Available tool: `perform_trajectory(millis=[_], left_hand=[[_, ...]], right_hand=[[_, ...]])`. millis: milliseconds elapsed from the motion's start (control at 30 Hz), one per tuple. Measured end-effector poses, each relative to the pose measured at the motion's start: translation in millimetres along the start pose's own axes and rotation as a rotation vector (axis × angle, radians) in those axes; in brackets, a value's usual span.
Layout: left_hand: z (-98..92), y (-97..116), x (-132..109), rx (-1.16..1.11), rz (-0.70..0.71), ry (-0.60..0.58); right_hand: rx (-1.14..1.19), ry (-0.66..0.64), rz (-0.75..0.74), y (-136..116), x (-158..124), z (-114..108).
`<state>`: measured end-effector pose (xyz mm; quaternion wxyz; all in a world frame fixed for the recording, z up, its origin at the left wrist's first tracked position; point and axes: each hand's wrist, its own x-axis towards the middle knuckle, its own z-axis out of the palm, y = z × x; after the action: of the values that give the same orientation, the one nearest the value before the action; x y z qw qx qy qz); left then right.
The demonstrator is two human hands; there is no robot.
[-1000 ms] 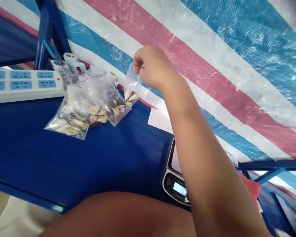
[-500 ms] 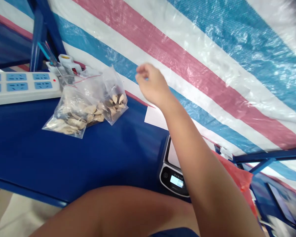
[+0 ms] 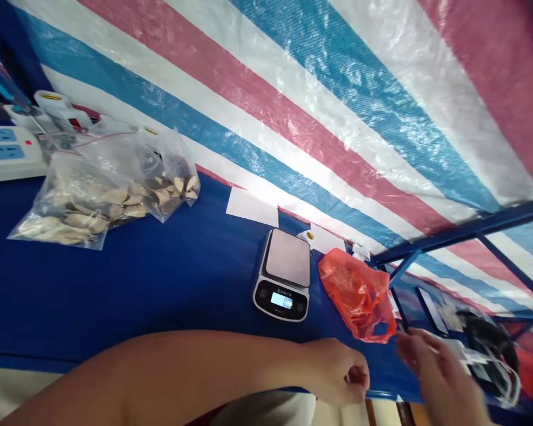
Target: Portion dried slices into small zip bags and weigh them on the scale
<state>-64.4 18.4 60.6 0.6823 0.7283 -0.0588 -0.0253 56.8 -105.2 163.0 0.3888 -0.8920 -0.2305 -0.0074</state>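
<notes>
My left hand (image 3: 337,370) is at the front edge of the blue table, its fingers curled closed. Whatever may be inside that curl is hidden. At the lower right my right hand (image 3: 439,370) is smeared by motion, its fingertips close to the handle end of a red plastic bag (image 3: 349,290). Whether they grip the bag cannot be made out. The bag lies crumpled on the table. Left of it, just beyond my left forearm, stands a digital kitchen scale (image 3: 288,260) with a lit display and a bare weighing plate.
Clear zip bags of pale dried slices (image 3: 82,216) lie on the blue table (image 3: 169,284) at the left, near a power strip (image 3: 9,151). White papers (image 3: 252,205) lie along the striped sheet (image 3: 266,112) behind. A phone (image 3: 432,309) and white cables (image 3: 509,378) are at the right.
The view has turned right. My right hand has left the striped sheet and come down beside the red bag. My left hand has come into view, and the scale and bag are now uncovered.
</notes>
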Motion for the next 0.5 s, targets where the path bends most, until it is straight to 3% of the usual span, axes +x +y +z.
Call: perform_trajectory(millis=[33,100,233,333,500], left_hand=[[3.3,2,-1,0.027,0.027,-0.022],[8.9,7,-4,0.075,0.075,-0.046],[8.6,26,-34,0.162,0.099,0.023],[-3.0,42,-86,0.177,0.063,0.159],[-29.3,51,-202,0.144,-0.248,0.627]], right_hand=[[0.045,-0.048,0.105,20,4,7],[0.003,-0.073,0.135,38,16,27],[-0.158,0.026,0.12,21,58,59],[-0.076,-0.045,0.161,8,86,65],[0.344,-0.262,0.207,-10,103,60]])
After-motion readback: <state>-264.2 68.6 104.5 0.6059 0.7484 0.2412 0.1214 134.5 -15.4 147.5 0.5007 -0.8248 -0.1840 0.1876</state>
